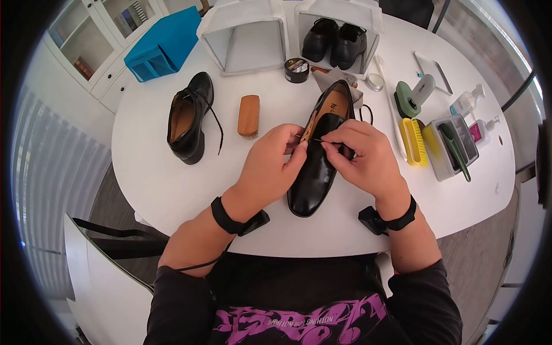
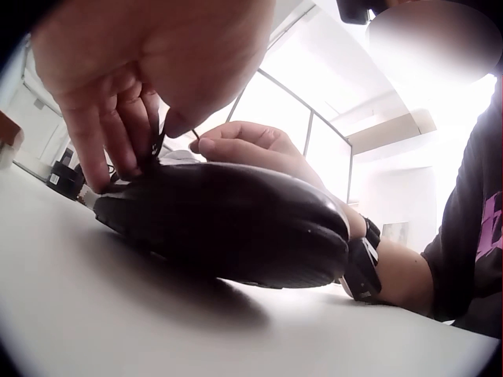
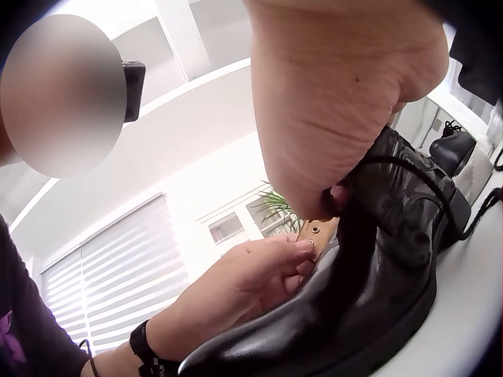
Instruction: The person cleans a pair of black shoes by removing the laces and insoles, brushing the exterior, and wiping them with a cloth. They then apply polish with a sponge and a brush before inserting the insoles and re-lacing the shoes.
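A black leather dress shoe [image 1: 312, 185] lies toe toward me in front of my body. My left hand [image 1: 275, 158] pinches its eyelet flap [image 3: 316, 230], folded up so the tan lining and metal eyelets show. From the other side my right hand [image 1: 368, 152] pinches a thin dark shoelace [image 2: 196, 134], its end close to the flap. More of the lace loops out at the right side of the shoe. The second black shoe [image 1: 192, 123] stands to the left, one lace end trailing onto the table.
A wooden brush [image 1: 249, 115] lies left of the shoe. Behind are a polish tin [image 1: 296, 70], a grey cloth [image 1: 328, 77] and two white boxes, one holding black shoes [image 1: 334, 43]. At right stand a yellow brush [image 1: 413, 142], a green brush [image 1: 406, 100], a caddy [image 1: 445, 167] and pump bottles [image 1: 468, 100].
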`<state>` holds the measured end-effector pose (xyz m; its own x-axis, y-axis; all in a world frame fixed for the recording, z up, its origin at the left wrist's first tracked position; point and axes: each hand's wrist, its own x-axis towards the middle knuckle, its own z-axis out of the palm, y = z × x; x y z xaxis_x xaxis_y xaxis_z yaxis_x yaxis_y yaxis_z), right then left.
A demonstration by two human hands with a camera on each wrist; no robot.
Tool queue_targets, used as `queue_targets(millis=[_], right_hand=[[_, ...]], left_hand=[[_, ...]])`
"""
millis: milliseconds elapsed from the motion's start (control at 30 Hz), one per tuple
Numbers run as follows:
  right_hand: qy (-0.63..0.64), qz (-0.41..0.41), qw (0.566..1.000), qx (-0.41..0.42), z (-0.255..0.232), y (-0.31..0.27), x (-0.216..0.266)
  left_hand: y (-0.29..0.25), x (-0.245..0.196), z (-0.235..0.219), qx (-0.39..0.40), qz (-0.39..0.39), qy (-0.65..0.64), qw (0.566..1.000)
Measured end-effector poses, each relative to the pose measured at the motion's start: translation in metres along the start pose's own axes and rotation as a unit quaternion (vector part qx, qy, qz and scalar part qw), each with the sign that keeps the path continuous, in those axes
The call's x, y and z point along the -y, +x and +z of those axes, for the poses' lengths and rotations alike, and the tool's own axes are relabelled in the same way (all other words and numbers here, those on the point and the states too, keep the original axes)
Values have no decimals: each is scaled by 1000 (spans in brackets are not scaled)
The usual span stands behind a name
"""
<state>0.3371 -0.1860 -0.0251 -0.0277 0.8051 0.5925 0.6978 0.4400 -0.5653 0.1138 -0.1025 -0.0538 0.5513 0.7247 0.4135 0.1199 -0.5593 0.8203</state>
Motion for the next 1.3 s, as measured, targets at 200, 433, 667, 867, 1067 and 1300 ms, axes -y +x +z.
queue_targets(millis=[200, 433, 667, 867, 1067, 1300], right_hand=[[-101, -63, 993, -2, 3, 0, -2], [-107, -106, 989, 5, 2, 0, -3], [-101, -94, 990, -8, 3, 0, -2], [-89, -98, 991, -7, 2, 1, -1], [-88, -107, 990, -6, 4, 1, 0], [-85, -110, 990, 0, 5, 1, -1]], left_hand=[[-3, -9, 3, 23, -37, -1, 999], [-3, -7, 4, 35, -34, 0, 999], [-3, -10, 3, 37, 3, 2, 999], [-1, -7, 0, 44, 8, 12, 999], [-2, -9, 0, 40, 17, 25, 999], [-2, -8, -3, 30, 34, 29, 999]])
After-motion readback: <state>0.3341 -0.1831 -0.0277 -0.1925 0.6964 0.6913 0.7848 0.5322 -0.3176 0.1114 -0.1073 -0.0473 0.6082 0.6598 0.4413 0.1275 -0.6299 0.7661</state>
